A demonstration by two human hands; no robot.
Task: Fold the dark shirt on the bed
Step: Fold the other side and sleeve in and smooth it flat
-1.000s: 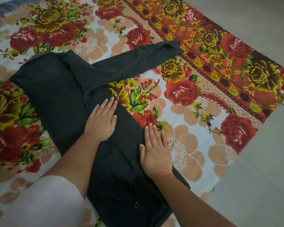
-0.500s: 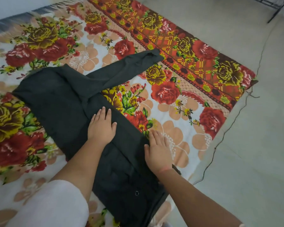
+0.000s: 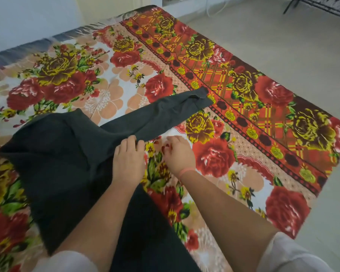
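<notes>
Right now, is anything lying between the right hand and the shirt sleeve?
Nothing visible. Only bare floral bedsheet lies between the right hand and the sleeve of the dark shirt.

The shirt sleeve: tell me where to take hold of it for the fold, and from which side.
Take the sleeve at its cuff, coming from the right with the right hand. It lies flat and outstretched across the bedspread, so lifting the free far end carries its whole length back over the body.

Soft even light, slight motion blur, wide-angle warp at edges.
</notes>
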